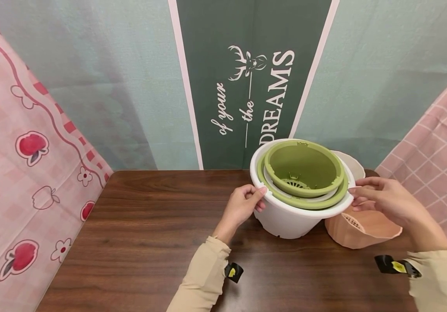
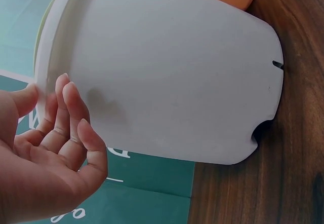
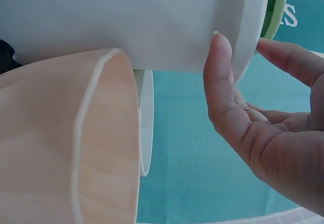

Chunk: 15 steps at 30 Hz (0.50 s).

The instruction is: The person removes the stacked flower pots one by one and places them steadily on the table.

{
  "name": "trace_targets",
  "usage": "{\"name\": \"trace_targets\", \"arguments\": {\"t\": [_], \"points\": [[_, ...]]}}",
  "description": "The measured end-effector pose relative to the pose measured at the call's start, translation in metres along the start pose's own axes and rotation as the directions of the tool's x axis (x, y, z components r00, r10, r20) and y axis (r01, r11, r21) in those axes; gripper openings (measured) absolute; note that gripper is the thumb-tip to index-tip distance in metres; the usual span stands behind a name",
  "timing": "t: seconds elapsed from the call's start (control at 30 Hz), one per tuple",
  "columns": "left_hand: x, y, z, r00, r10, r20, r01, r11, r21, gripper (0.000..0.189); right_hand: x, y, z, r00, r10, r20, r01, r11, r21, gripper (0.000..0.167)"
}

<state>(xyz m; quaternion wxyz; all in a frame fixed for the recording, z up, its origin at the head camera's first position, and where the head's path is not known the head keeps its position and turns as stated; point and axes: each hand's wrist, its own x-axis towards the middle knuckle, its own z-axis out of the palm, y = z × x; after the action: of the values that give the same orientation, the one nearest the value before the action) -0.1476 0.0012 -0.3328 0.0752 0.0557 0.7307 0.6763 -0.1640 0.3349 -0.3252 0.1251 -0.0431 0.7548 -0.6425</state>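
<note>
Here, hands (image 1: 243,203) (image 1: 389,201) pinch smooth, round pot (image 1: 289,222).

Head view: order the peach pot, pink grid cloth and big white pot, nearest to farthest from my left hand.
1. Big white pot, rim pinched by your left hand.
2. Peach pot, right of the white pot.
3. Pink grid cloth, far right.

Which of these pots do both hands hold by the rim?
The large white pot: the left hand and right hand pinch opposite sides of its rim. Green pots sit nested inside it; the peach pot beside it is not held.
</note>
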Motion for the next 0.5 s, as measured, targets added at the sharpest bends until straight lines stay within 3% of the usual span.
{"name": "trace_targets", "arguments": {"t": [0.5], "points": [[-0.0007,0.0014,0.0001,1.0,0.008,-0.006,-0.008,1.0,0.008,0.025,0.0003,0.0002,0.0,1.0,0.005,0.003,-0.006,1.0,0.028,0.013]]}}
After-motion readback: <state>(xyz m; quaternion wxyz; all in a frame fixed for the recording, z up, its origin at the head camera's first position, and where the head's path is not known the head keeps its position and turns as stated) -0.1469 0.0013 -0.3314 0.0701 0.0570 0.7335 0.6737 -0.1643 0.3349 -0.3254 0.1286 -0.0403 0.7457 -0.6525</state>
